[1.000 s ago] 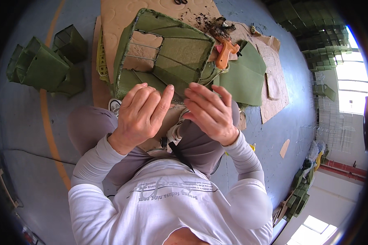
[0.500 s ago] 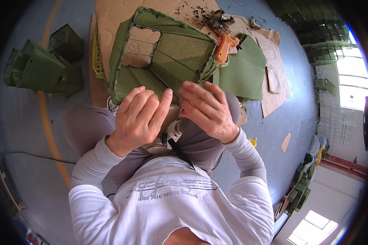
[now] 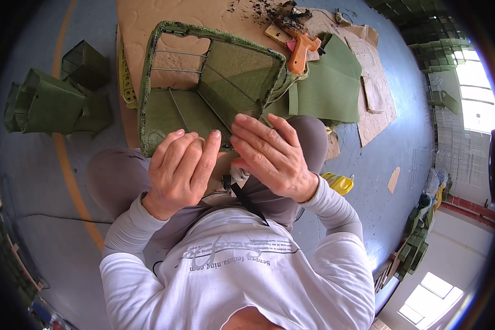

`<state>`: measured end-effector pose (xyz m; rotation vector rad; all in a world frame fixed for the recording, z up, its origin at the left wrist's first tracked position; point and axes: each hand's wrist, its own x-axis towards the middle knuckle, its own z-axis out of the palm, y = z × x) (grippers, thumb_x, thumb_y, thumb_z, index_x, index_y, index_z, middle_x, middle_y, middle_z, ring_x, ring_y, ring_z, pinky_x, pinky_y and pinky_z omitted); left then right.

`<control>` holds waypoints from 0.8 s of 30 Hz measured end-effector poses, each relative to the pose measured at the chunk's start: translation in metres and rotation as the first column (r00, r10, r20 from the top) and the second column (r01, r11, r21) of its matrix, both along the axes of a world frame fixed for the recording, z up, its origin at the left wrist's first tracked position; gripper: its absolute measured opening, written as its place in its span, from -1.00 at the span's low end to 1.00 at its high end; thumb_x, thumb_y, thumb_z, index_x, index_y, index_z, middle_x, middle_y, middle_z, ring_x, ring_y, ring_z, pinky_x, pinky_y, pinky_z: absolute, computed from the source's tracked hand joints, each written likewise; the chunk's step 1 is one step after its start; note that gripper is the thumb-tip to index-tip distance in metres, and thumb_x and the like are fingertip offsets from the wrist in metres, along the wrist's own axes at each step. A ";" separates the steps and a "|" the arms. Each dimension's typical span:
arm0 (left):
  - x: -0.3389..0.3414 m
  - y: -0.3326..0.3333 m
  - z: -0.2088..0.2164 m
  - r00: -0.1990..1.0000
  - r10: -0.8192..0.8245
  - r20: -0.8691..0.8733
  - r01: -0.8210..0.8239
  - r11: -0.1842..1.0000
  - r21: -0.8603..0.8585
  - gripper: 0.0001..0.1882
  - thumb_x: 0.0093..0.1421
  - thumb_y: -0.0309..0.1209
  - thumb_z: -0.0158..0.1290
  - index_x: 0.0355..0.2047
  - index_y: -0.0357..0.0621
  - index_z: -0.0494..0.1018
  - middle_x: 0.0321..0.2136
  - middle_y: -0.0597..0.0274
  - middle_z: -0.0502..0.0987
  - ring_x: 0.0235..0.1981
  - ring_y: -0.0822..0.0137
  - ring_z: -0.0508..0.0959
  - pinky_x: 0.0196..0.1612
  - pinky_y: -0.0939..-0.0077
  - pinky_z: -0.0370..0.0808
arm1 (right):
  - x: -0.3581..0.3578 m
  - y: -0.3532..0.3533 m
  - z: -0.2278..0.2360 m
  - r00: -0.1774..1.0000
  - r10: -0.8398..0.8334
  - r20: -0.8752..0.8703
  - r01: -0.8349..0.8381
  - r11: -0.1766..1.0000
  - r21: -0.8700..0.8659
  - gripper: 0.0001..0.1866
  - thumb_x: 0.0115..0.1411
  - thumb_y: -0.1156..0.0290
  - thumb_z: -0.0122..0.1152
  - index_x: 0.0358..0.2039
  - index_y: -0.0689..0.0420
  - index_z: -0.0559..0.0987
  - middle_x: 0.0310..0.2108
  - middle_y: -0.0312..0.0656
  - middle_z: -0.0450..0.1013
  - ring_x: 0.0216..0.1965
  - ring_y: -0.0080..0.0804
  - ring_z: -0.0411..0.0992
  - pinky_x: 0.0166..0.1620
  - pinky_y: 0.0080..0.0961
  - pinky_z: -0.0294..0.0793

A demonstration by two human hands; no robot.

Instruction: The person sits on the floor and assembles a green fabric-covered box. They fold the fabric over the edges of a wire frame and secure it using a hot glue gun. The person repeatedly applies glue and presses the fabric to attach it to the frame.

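Note:
A green fabric-covered box on a wire frame (image 3: 162,113) lies in front of my knees, its open mouth toward me. Bare wire rods cross the gap at its far end. Raised before its near edge is my left hand (image 3: 177,175), index finger extended and the other fingers partly bent, with nothing visible in it. Close beside it, my right hand (image 3: 275,159) has its fingers stretched out and seems to hold nothing. Whether either hand touches the box rim, I cannot tell. An orange glue gun (image 3: 298,55) rests beyond the box's right corner, near dark blackened residue (image 3: 291,21).
Brown cardboard (image 3: 135,38) lies under the box. Flat green fabric (image 3: 333,82) spreads to its right. Several green boxes (image 3: 49,104) stand on the floor at left. A yellow object (image 3: 339,183) sits by my right knee. Wire grids (image 3: 467,170) lean at far right.
My right hand has come slightly nearer the left and is no longer blurred. The box sits lower in view and more of the yellow object shows, as the view has shifted.

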<state>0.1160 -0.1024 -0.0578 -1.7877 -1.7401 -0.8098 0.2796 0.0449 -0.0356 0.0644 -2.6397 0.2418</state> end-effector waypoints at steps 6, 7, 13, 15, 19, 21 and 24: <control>0.001 -0.001 -0.003 0.999 -0.015 -0.032 0.015 1.000 -0.008 -0.67 0.16 -0.40 0.19 -0.07 -0.25 0.56 -0.48 0.27 0.47 -0.36 0.32 0.56 -0.09 0.32 0.55 | -0.006 -0.010 -0.006 0.996 0.008 0.091 0.001 0.995 -0.098 -0.54 0.05 0.28 0.36 -0.10 0.30 0.55 0.03 -0.04 0.51 0.27 -0.16 0.33 0.34 -0.07 0.11; 0.000 -0.001 -0.003 0.999 -0.015 -0.044 0.015 1.000 -0.012 -0.67 0.17 -0.39 0.19 -0.07 -0.25 0.56 -0.48 0.27 0.47 -0.36 0.32 0.56 -0.09 0.33 0.55 | -0.006 -0.010 -0.002 0.995 -0.005 0.101 0.018 0.992 -0.127 -0.54 0.01 0.29 0.39 -0.12 0.29 0.55 -0.02 -0.04 0.53 0.24 -0.12 0.36 0.30 -0.08 0.17; -0.001 0.001 0.001 1.000 -0.003 0.008 0.003 1.000 0.002 -0.69 0.20 -0.39 0.18 -0.07 -0.24 0.56 -0.48 0.28 0.47 -0.36 0.33 0.56 -0.10 0.32 0.55 | 0.000 -0.004 0.009 0.992 -0.094 -0.089 0.082 0.989 -0.122 -0.52 -0.08 0.29 0.45 -0.16 0.28 0.57 -0.12 -0.07 0.56 0.15 -0.13 0.45 0.18 -0.05 0.30; 0.000 0.001 0.001 1.000 -0.003 0.001 0.003 1.000 -0.003 -0.69 0.19 -0.39 0.18 -0.07 -0.24 0.56 -0.48 0.28 0.47 -0.36 0.33 0.56 -0.10 0.32 0.55 | -0.003 -0.010 0.010 0.993 -0.109 -0.040 0.103 0.988 -0.119 -0.57 -0.06 0.32 0.43 -0.19 0.27 0.57 -0.09 -0.06 0.54 0.17 -0.13 0.43 0.16 -0.01 0.29; -0.001 0.000 0.000 1.000 -0.002 0.005 0.002 1.000 -0.006 -0.68 0.17 -0.39 0.20 -0.08 -0.25 0.56 -0.48 0.28 0.47 -0.37 0.33 0.56 -0.11 0.33 0.55 | -0.006 -0.014 -0.001 0.993 -0.120 0.022 0.119 0.992 0.053 -0.70 -0.05 0.46 0.30 -0.25 0.27 0.61 -0.14 -0.11 0.58 0.13 -0.14 0.47 0.11 -0.20 0.29; 0.001 0.000 0.000 1.000 -0.007 -0.010 0.007 1.000 -0.003 -0.68 0.16 -0.40 0.21 -0.08 -0.25 0.56 -0.48 0.28 0.47 -0.37 0.33 0.56 -0.11 0.33 0.56 | -0.003 -0.013 -0.009 0.996 -0.085 -0.027 0.086 0.994 0.060 -0.71 -0.08 0.47 0.27 -0.28 0.26 0.62 -0.16 -0.13 0.58 0.10 -0.15 0.49 0.03 -0.27 0.32; 0.001 -0.001 0.000 1.000 -0.010 -0.020 0.010 1.000 -0.001 -0.68 0.16 -0.40 0.21 -0.08 -0.26 0.56 -0.48 0.28 0.47 -0.37 0.33 0.56 -0.12 0.34 0.56 | 0.000 -0.009 -0.017 0.994 -0.039 -0.107 0.050 0.993 0.103 -0.74 -0.10 0.46 0.30 -0.32 0.25 0.63 -0.20 -0.14 0.59 0.05 -0.17 0.52 -0.09 -0.35 0.33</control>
